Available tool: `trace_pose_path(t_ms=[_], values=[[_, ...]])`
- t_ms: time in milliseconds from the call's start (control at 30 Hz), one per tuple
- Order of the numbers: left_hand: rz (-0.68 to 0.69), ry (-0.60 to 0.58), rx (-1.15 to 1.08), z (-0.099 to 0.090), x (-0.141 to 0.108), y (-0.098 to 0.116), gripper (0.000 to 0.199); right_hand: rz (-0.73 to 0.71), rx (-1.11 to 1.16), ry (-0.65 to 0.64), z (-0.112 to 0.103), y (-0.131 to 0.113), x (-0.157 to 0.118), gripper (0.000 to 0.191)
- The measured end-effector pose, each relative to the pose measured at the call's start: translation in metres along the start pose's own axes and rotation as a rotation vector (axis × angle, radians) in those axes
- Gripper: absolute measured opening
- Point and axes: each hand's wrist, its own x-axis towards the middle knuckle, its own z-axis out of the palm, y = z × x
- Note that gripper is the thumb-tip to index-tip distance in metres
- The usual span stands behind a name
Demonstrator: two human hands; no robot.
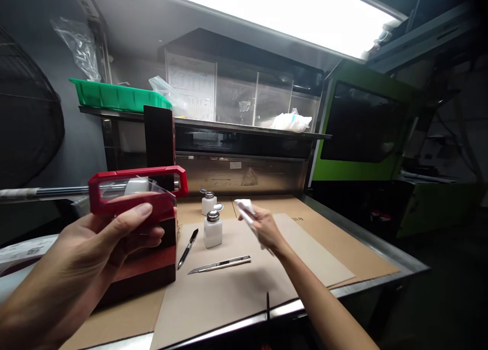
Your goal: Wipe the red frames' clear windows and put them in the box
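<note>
My left hand (110, 238) grips a red frame-shaped part (137, 173) with a clear film on it, held up at the left. My right hand (265, 228) is closed round a folded white cloth (247, 212) above the bench. Between the hands stand two white bottles with metal tops, the nearer one (213, 233) and the farther one (208, 203), both with their lids flipped up. A black pen (188, 249) and a slim craft knife (220, 264) lie on the cardboard sheet (221, 299) in front of the bottles.
Behind my left hand are a dark red stand (152, 263) and a roll of film (26, 253). A green tray (118, 97) and a white bag (292, 121) rest on the shelf (229, 125). A green machine (362, 126) stands at the right. A thin dark rod (268, 307) rises at the front edge.
</note>
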Motion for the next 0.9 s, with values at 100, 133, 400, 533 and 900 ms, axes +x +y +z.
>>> trace_pose_path(t_ms=[100, 133, 400, 533, 900], values=[[0.036, -0.002, 0.025, -0.006, 0.007, -0.007, 0.040, -0.086, -0.223, -0.166, 0.025, 0.009, 0.030, 0.018], [0.040, -0.002, 0.028, -0.007, 0.008, -0.008, 0.039, -0.106, -0.295, -0.213, 0.031, 0.012, 0.037, 0.019], [0.045, 0.008, 0.060, -0.024, 0.017, -0.019, 0.034, -0.200, -0.630, -0.421, 0.050, 0.015, 0.059, 0.020], [0.028, -0.008, 0.053, -0.023, 0.018, -0.019, 0.039, -0.225, -0.701, -0.488, 0.051, 0.017, 0.061, 0.028], [0.004, -0.009, 0.023, -0.020, 0.014, -0.013, 0.040, -0.219, -0.792, -0.478, 0.052, 0.021, 0.064, 0.024]])
